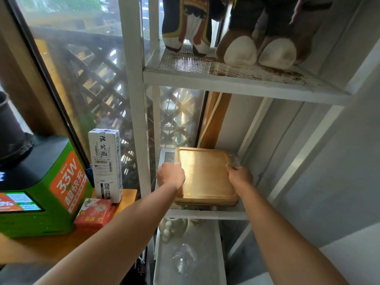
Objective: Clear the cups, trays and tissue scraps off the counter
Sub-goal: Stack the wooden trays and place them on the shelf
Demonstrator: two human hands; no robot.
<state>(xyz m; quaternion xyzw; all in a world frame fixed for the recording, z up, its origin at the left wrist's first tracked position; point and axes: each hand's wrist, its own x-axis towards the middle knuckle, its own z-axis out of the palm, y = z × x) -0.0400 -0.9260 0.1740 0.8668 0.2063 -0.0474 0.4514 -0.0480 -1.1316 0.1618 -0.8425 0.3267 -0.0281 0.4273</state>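
Note:
A wooden tray [205, 173] lies flat on the middle mesh shelf of a white metal rack [207, 213], stacked on another tray whose edge shows beneath it. My left hand [171, 175] grips the tray's left edge. My right hand [239, 175] grips its right edge near the far corner. Both forearms reach in from below. No cups or tissue scraps are in sight.
Plush toys [257, 50] stand on the upper shelf. A clear glass [184, 259] and a white ornament [171, 228] sit on the lower shelf. To the left, a wooden counter [127, 197] holds a green charging machine [43, 192], a white box [106, 163] and a red box [94, 212].

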